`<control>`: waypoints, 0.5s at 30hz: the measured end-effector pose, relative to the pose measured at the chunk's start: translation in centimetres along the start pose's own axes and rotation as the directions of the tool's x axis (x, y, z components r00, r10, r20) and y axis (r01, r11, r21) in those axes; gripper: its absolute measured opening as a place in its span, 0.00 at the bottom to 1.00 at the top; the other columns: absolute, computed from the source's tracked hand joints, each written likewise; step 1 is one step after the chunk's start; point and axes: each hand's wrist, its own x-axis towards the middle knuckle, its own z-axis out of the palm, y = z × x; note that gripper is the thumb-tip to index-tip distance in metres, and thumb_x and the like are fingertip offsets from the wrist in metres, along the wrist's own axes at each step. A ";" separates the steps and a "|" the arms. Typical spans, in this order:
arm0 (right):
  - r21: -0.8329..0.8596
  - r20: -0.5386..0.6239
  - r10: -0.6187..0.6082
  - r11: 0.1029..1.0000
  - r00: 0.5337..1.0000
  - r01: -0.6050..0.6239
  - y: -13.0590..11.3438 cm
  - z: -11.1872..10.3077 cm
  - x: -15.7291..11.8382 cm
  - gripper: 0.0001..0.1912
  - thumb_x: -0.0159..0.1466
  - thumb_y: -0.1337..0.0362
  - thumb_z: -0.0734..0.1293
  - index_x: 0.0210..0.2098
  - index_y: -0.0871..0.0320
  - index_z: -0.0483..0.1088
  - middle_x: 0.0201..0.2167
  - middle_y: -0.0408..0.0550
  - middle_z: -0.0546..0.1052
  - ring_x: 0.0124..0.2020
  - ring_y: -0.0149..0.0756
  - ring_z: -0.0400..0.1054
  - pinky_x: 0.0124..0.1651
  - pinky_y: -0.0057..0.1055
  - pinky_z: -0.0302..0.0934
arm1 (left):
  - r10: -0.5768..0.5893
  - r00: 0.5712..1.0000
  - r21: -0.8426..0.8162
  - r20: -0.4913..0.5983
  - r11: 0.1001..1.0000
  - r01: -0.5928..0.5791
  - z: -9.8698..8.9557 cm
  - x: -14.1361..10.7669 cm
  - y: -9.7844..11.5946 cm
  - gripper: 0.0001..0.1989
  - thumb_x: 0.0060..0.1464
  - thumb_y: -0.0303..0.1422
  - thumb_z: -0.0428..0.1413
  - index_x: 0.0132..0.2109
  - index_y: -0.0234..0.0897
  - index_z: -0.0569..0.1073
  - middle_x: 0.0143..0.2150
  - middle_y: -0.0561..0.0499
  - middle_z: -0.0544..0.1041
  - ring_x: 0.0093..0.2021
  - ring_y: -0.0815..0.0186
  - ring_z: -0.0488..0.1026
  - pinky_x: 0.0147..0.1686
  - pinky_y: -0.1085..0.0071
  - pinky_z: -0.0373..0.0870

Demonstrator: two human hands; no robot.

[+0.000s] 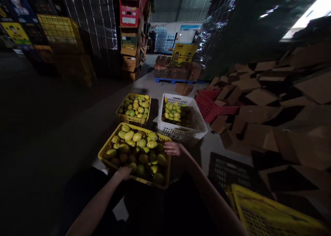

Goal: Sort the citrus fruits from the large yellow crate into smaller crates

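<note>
A yellow crate (102,152) full of yellow-green fruit (137,136) stands on the floor in front of me. My left hand (124,173) touches its near rim, with the fingertips in shadow beside the fruit. At the right end of the crate, my right hand (173,149) lies over the rim with its fingers slightly apart, pointing left; no fruit is seen in it. Just behind stands a smaller-looking yellow crate (130,119) of similar fruit. To its right, a white crate (178,134) is partly filled with fruit.
A red crate (207,106) and a large heap of cardboard boxes (261,113) lie on the right. A black crate (230,172) and a yellow crate (269,212) are at the lower right. Farther back stand a blue pallet (173,81) and stacked boxes (129,41).
</note>
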 end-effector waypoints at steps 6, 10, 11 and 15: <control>-0.231 0.074 0.118 0.968 0.990 -0.098 4.2 -1.2 0.1 0.03 0.53 0.68 0.75 0.26 0.61 0.78 0.23 0.49 0.82 0.17 0.33 0.72 0.20 0.25 0.65 | -0.018 1.000 -0.001 0.005 1.000 0.018 0.9 -0.1 0.5 0.28 0.65 0.44 0.51 0.67 0.36 0.67 0.66 0.34 0.72 0.66 0.45 0.70 0.64 0.50 0.64; -0.345 0.093 0.081 0.938 0.992 -0.044 4.4 -1.7 1.9 0.06 0.52 0.65 0.76 0.30 0.60 0.79 0.27 0.51 0.83 0.24 0.35 0.75 0.26 0.27 0.68 | -0.032 0.999 -0.023 -0.005 0.999 0.032 0.9 0.1 0.3 0.27 0.65 0.42 0.52 0.67 0.37 0.67 0.67 0.34 0.71 0.66 0.45 0.69 0.64 0.50 0.63; -0.386 0.093 0.068 0.922 0.993 -0.027 4.8 -1.7 2.2 0.06 0.53 0.64 0.75 0.30 0.59 0.79 0.27 0.50 0.83 0.25 0.36 0.76 0.28 0.28 0.69 | -0.035 0.999 -0.030 -0.007 0.999 0.035 0.9 0.2 0.2 0.27 0.65 0.42 0.52 0.67 0.38 0.67 0.67 0.35 0.70 0.66 0.45 0.69 0.64 0.50 0.63; -0.601 0.111 0.031 0.798 0.993 0.042 8.2 -1.7 3.2 0.02 0.55 0.64 0.73 0.26 0.54 0.78 0.28 0.46 0.82 0.35 0.42 0.77 0.40 0.33 0.71 | -0.046 0.999 -0.049 -0.008 0.998 0.045 1.0 0.2 -0.4 0.26 0.65 0.42 0.52 0.67 0.39 0.66 0.69 0.36 0.69 0.66 0.45 0.69 0.64 0.52 0.64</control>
